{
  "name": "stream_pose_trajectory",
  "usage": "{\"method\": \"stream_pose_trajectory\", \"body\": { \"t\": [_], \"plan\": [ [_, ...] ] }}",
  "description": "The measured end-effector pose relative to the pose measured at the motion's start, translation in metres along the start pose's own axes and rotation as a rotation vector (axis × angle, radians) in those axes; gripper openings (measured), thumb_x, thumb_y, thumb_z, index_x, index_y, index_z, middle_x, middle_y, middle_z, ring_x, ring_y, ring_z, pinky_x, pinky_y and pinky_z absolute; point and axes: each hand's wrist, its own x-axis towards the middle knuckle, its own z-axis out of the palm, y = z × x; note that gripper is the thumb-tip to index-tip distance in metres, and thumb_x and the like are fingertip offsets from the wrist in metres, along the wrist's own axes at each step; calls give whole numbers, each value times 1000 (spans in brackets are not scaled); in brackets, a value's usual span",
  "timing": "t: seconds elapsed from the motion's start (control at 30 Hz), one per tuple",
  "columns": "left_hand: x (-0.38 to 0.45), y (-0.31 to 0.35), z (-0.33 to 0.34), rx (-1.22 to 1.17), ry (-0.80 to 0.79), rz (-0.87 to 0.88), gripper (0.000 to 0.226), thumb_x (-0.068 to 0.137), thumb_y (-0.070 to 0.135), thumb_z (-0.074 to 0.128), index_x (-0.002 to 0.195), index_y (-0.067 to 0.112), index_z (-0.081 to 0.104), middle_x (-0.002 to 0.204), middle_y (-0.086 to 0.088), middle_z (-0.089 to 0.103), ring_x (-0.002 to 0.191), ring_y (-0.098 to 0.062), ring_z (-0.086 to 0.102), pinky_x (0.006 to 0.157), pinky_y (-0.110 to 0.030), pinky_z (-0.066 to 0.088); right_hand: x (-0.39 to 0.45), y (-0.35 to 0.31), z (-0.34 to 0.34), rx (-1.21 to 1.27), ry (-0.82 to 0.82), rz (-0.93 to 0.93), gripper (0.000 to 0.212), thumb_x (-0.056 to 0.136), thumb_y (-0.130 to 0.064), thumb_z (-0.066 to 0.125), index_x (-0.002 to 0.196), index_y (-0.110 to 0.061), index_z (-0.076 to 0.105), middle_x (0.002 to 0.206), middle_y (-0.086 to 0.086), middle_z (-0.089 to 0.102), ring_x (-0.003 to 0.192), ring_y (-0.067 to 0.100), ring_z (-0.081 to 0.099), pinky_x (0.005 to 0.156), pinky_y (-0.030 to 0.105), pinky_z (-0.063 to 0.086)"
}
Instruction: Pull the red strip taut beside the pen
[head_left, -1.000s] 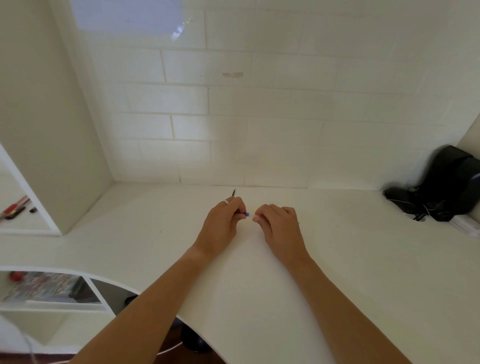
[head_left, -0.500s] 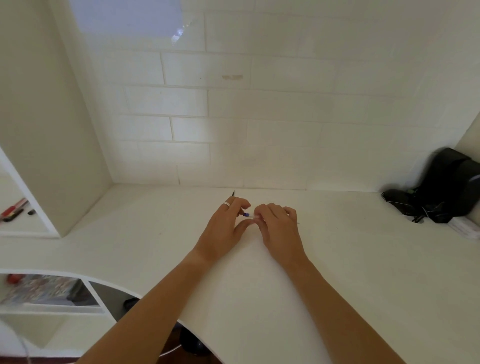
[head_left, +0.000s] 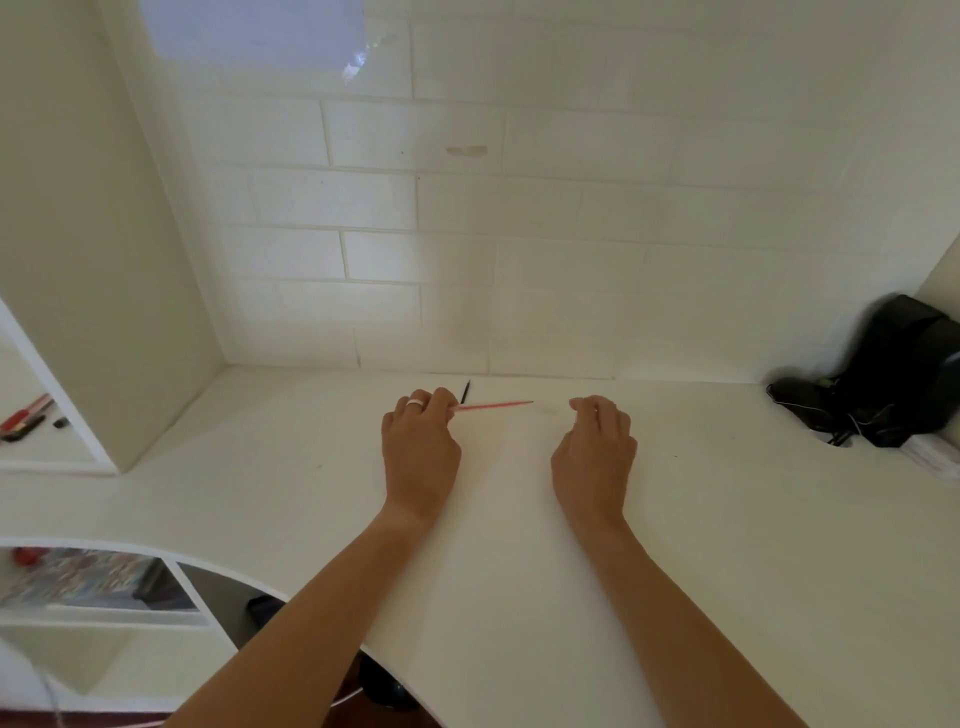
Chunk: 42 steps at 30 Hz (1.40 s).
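Left hand (head_left: 420, 447): back up, over the table (head_left: 727, 545), centre-far. Fingers curled; grip closed on a thin pink stick (head_left: 493, 406), pinched at its left end.
Pink stick: runs right from the left fingertips, approx level, tip pointing at the right hand. Tip stops short of it, not touching. Can't tell if it rests on the table or sits just above.
Black stick (head_left: 466, 392): short, dark, thin, pokes up and away from the left fingertips, just far of the pink one. Seems held in the same grip, but the low end is hidden by fingers.
Ring (head_left: 415, 402): pale band on a left finger.
Right hand (head_left: 595, 452): back up, right of the left hand, well apart from it. Fingers curled under, fingertips hidden; can't tell if the grip holds anything.
Table: white, wide, w/ a curved cut-out at the near-left edge.
Wall (head_left: 467, 234): white brick-pattern, straight behind the table, small tan mark (head_left: 466, 150) high up.
Black bag (head_left: 898, 374): far right corner of the table, leaning at the wall, w/ thin cords (head_left: 841, 431) trailing near it.
White stack (head_left: 935, 454): just right of the bag, at frame edge, blurred.
Left shelf (head_left: 47, 436): holds red and black pens (head_left: 23, 421).
Lower shelf (head_left: 104, 618): near left, below table level, w/ a colourful box (head_left: 78, 577) in it.
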Motion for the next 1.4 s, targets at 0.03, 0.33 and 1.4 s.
{"method": "stream_pose_trajectory", "body": {
  "t": [0.03, 0.33, 1.4],
  "plan": [
    [0, 0, 0, 10, 3, -21, 19, 94, 0, 57, 96, 16, 68, 88, -3, 66, 87, -27, 59, 75, -29, 28, 0, 1, 3, -37, -75, -27, 49, 84, 6, 55, 130, -11, 60, 134, 9, 58, 124, 33, 51, 92, 44, 44],
    [1, -2, 4, 43, -27, -64, 25, 88, -7, 56, 97, 15, 66, 89, -3, 64, 89, -27, 58, 75, -29, 28, 0, 1, 8, -152, -311, -132, 38, 100, -16, 44, 135, -19, 58, 143, -2, 56, 133, 22, 46, 107, 40, 29],
    [1, -2, 5, 44, -100, -31, 27, 88, -6, 55, 97, 18, 64, 91, 1, 61, 90, -23, 55, 75, -28, 27, 3, 2, 5, 156, -72, -121, 17, 93, -4, 60, 102, -17, 65, 101, -1, 61, 92, 23, 56, 77, 37, 45]
  ]
}}
